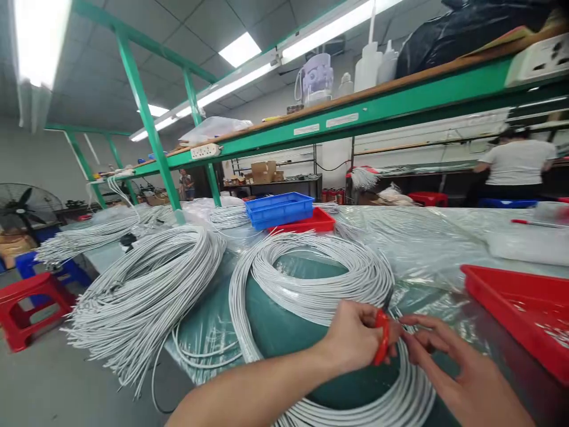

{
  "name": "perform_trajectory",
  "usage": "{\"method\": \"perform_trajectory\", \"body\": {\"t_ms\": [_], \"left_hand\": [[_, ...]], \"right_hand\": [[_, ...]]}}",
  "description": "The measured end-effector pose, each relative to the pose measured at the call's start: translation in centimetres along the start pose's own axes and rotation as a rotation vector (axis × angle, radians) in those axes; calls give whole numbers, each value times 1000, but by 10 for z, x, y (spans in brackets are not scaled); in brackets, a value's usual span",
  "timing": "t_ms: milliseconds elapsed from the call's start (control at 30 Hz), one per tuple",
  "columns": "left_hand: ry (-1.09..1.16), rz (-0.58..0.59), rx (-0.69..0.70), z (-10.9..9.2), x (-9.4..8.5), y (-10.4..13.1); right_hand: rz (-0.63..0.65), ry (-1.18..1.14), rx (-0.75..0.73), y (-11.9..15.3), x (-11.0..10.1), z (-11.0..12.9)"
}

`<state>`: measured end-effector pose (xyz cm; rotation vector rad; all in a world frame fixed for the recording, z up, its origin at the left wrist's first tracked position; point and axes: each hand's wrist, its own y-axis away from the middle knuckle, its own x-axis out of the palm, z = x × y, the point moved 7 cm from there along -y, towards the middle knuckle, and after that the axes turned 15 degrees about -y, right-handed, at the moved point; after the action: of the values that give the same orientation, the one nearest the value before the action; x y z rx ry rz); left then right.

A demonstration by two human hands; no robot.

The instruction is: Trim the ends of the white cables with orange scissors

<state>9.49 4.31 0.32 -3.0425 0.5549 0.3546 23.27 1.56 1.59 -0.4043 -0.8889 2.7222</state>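
My left hand (355, 338) is closed around a pair of scissors with red handles (381, 337); a dark tip of the tool points up over the cables. Close beside it, my right hand (448, 362) pinches thumb and fingers at what looks like a thin white cable, mostly hidden by the fingers. Both hands are over the right side of a large coil of white cables (242, 308). A smaller coil (306, 299) lies on its far part. Further left, a thick bundle of white cables (155, 290) hangs its cut ends over the table edge.
A red tray (502, 296) with small pieces in it stands at the right. A blue bin (280, 209) rests on a red tray (322, 220) behind the coils. Overhead runs a green-edged shelf (391, 98). A red stool (26, 290) stands left. Another person (518, 160) works at the back right.
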Motion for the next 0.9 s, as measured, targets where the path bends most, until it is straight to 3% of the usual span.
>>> {"method": "perform_trajectory", "body": {"t_ms": [100, 467, 900], "left_hand": [[0, 12, -11, 1, 0, 1], [31, -13, 52, -7, -3, 6], [72, 7, 52, -6, -2, 5]], "right_hand": [[158, -105, 121, 0, 10, -12], [164, 51, 114, 0, 6, -19], [240, -14, 159, 3, 6, -29]]}}
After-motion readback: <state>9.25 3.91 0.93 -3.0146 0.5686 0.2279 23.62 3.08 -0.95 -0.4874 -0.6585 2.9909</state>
